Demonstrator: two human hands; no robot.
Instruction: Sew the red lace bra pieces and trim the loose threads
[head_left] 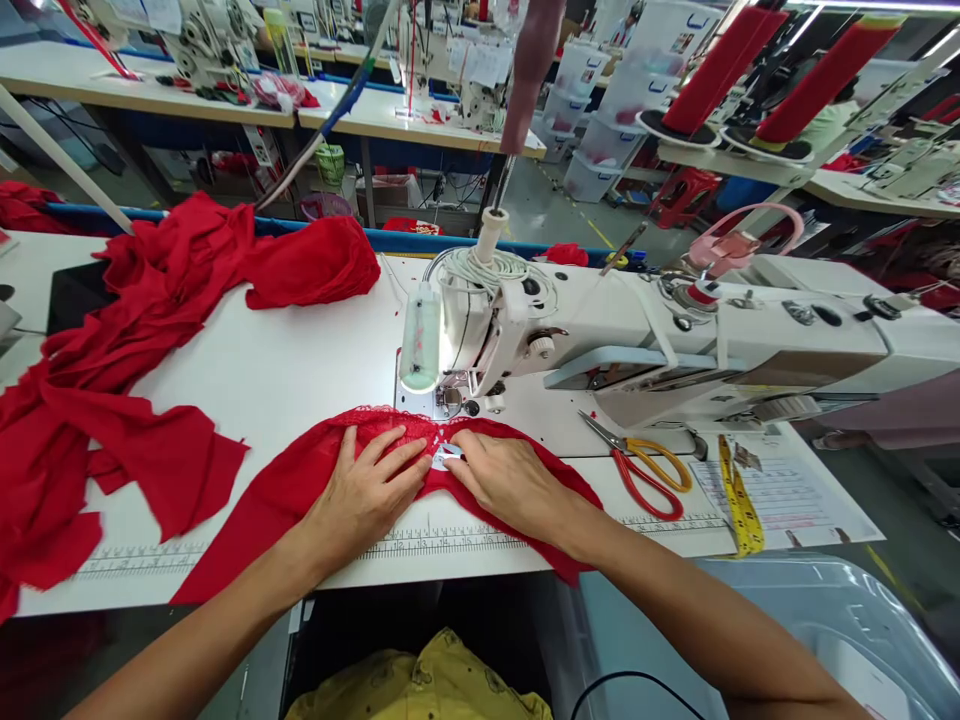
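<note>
Red fabric piece (pixel 315 480) lies flat on the surface (pixel 285 370) before the sewing machine (pixel 600 340). Left hand (pixel 367 495) and right hand (pixel 510 480) press it, fingers spread, gripping nothing. Judged soft, light, slippery; best held near the lace edge.

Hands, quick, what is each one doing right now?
Left hand: open, flat on the red fabric.
Right hand: open, pressing the same fabric, fingertips at a small white label.
</note>
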